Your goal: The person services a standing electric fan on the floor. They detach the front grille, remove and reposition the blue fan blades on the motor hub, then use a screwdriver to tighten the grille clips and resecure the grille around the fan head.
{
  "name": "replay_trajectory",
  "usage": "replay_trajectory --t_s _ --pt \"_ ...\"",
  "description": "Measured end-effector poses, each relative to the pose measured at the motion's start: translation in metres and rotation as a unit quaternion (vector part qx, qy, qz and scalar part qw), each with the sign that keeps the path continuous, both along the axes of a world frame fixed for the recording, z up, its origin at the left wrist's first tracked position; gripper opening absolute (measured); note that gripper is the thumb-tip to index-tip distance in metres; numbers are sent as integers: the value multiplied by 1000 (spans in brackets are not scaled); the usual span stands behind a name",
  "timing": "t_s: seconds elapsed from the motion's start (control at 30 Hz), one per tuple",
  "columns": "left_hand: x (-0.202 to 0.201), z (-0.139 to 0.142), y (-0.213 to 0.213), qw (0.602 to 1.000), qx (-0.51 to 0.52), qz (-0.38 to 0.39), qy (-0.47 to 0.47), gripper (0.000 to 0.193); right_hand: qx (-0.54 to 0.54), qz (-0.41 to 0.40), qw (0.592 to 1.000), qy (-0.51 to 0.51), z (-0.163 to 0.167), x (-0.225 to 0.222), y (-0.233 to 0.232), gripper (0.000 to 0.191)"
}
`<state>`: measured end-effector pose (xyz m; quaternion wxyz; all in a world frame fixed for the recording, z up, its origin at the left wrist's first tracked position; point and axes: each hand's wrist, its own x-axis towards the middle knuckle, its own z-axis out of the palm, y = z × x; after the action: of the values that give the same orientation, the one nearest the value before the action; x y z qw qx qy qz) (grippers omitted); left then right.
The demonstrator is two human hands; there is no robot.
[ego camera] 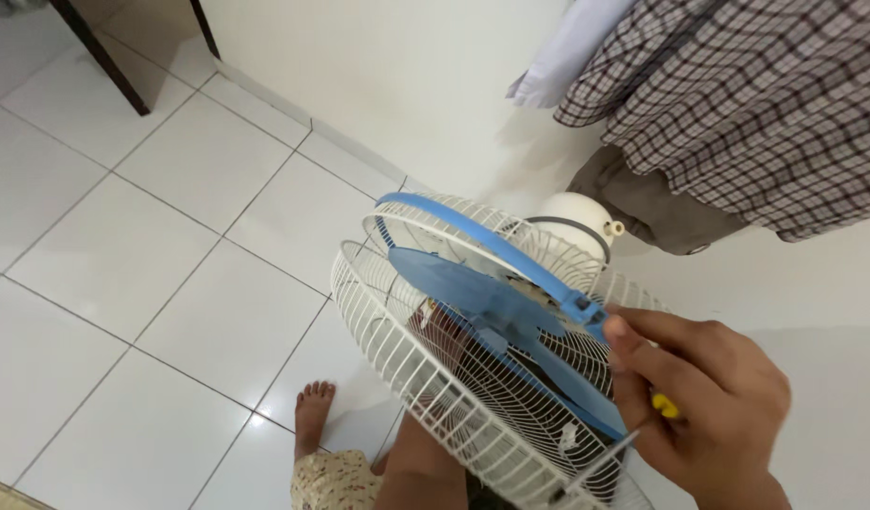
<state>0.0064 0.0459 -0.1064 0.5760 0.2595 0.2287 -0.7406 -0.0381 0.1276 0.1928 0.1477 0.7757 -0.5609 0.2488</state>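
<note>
Right hand at lower right, wrist cut off by the frame edge. Fingers curled, pinching a screwdriver: only a bit of yellow handle and a thin metal shaft show, and the tip is lost among the grille wires. Thumb sits just beside the clip on the blue ring; can't tell if it touches.

Left hand: mostly hidden behind the fan. A forearm runs up from the bottom edge behind the front grille, and something skin-toned shows through the wires. Grip can't be made out.

Fan is tilted, held off the tile floor, close to the wall. Front grille swung partly away from the rear one, the ring still over the top edge. Inside the cage: blue blades, hub blocked by them. White motor housing pokes out behind. Fan's lower part cut off.

Bare foot and patterned shorts below. Checked shirt hangs top right, partly out of frame.
</note>
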Motion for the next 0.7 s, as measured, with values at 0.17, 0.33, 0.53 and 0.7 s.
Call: replay_trajectory --t_s 0.17,0.33,0.53,0.7 --pt "8 -2 1 1000 16 15 -7 40 58 -6 996 -69 7 -1 2 21" --pt "10 -2 5 1000 19 17 -15 41 93 -14 990 -108 12 -5 1 21" --pt "7 6 8 999 -19 45 -9 39 75 13 994 -80 13 -8 -1 22" --pt "6 8 6 994 -67 81 -34 35 74 20 994 -78 9 -8 -1 22"
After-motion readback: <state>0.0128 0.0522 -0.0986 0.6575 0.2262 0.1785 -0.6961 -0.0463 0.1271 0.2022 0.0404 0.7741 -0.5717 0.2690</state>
